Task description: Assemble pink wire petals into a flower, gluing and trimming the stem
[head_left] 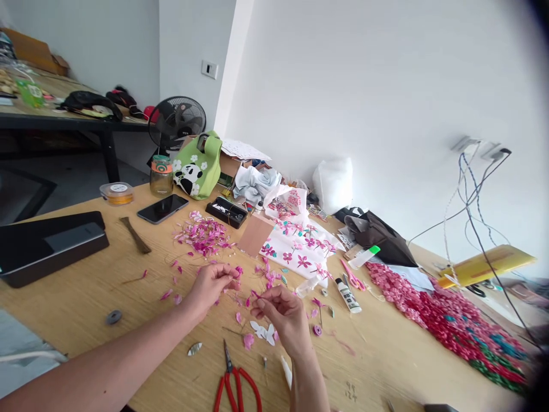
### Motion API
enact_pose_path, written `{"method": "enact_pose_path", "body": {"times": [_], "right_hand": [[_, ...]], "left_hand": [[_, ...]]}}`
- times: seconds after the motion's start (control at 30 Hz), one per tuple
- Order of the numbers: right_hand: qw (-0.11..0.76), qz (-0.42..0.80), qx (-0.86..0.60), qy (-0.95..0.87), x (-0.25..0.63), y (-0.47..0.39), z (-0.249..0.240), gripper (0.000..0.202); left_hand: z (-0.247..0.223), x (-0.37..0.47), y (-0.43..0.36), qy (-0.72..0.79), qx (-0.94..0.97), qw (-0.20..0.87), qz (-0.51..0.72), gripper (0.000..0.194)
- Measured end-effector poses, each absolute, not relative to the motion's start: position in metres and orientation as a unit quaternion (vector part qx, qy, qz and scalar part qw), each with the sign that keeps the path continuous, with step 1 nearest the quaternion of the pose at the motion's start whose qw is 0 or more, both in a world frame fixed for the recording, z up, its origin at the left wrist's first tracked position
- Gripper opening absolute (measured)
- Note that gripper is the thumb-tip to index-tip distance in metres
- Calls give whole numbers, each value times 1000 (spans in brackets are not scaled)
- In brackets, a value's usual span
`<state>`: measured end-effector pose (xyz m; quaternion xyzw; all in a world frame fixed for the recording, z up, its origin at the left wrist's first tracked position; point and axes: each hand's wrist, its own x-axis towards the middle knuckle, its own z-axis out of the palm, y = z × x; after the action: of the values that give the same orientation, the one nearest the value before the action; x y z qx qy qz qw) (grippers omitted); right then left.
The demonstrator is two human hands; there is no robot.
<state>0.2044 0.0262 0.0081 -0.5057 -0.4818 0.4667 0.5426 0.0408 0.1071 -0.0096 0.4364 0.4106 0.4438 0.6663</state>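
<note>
Pliers lay toward worktop's near edge; flower sat left of and beyond pink bit.
Left hand pinched the flower, right hand the bit; pieces apart, between the hands. Bit's long axis: couldn't tell.

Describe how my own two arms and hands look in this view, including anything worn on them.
Your left hand and right hand are both bare: no gloves, rings, watch or bracelet show. No sleeve or cuff shows on the left forearm or right forearm before the picture edge. The nails are too small to judge.
</note>
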Motion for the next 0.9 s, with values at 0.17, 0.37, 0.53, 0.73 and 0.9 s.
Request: {"method": "enact_pose_path", "body": {"times": [0.17, 0.37, 0.53, 0.73, 0.9], "right_hand": [[563, 385, -510, -524, 202, 29, 5, 12], [527, 308, -550, -570, 203, 31, 3, 2], [498, 295, -573, -580, 198, 32, 2, 3], [542, 407, -531, -509, 197, 38, -6, 22], [536, 457, -536, -465, 194, 42, -12, 35]], "left_hand": [[-3, 43, 104, 414, 431, 689, 411, 10], [11, 41, 92, 337, 504, 715, 348, 13], [4, 42, 93, 340, 555, 674, 350, 22], [-2, 41, 96, 400, 604, 572, 384, 20], [4, 40, 93, 423, 638, 513, 389, 22]]}}
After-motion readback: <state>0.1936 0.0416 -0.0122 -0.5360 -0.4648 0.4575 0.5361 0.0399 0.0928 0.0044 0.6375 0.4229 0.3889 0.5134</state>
